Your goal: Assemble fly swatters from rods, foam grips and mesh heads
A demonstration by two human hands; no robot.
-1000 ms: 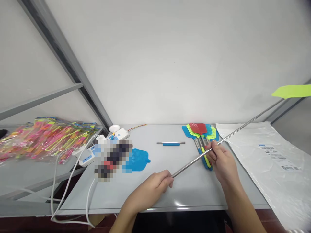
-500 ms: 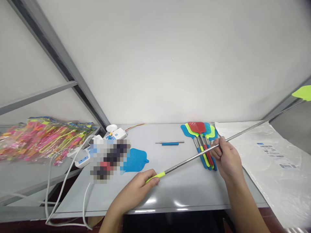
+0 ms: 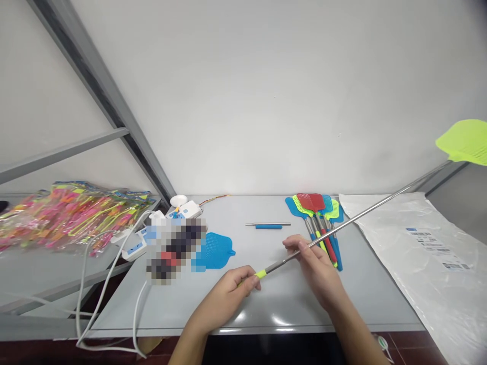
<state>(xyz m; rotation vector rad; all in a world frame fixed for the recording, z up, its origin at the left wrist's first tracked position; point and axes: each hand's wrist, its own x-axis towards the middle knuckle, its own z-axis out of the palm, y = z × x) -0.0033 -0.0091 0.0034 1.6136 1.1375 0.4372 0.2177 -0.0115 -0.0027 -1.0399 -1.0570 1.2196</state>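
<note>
A yellow-green fly swatter (image 3: 466,142) with a long metal telescopic rod is held slantwise across the table, its head up at the far right. My left hand (image 3: 232,294) is closed around its yellow-green grip. My right hand (image 3: 317,268) holds the metal rod partway along, fingers curled and thumb on it. Just behind the right hand lies a pile of fly swatters (image 3: 314,202) in blue, red and yellow-green, partly hidden by the rod. A blue swatter head (image 3: 216,251) lies beyond my left hand. Between them rests a metal rod with a blue grip (image 3: 268,226).
A power strip (image 3: 133,244) with a white cable stands at the table's left. Bagged colourful goods (image 3: 72,213) lie on a shelf further left. A white plastic bag (image 3: 395,243) with a label covers the right side. One dark item beside the blue head is pixelated.
My right hand has slid down the rod toward my left hand. The swatter's head has come further into view at the right. The left hand still grips the handle.
</note>
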